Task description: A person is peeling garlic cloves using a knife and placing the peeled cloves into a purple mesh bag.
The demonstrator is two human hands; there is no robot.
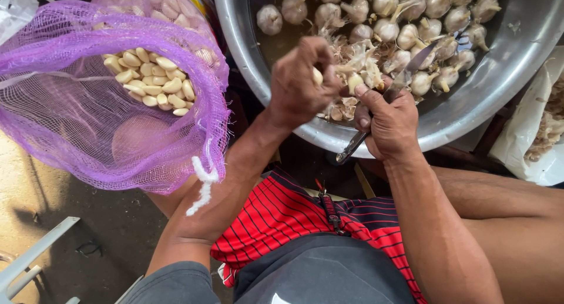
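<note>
Between the fingertips of both hands, a garlic clove (pixel 355 82) sits pinched over the steel basin (pixel 517 63): left hand (pixel 299 83) curled around cloves, right hand (pixel 388 124) clamping a knife (pixel 385 101), blade angled up-right toward whole bulbs (pixel 411 16).

the net bag (pixel 88 133) is purple mesh with a white drawstring (pixel 202 183). the peeled cloves (pixel 150 77) inside it are pale yellow. the bowl (pixel 470 113) is grey metal, and its garlic bulbs (pixel 411 22) are off-white with tan, papery skins. the knife (pixel 411 69) has a silver blade and a dark handle. the shorts (pixel 282 213) are red with thin black stripes. the shirt (pixel 323 271) is dark grey. the sack (pixel 531 122) at right is white.
</note>
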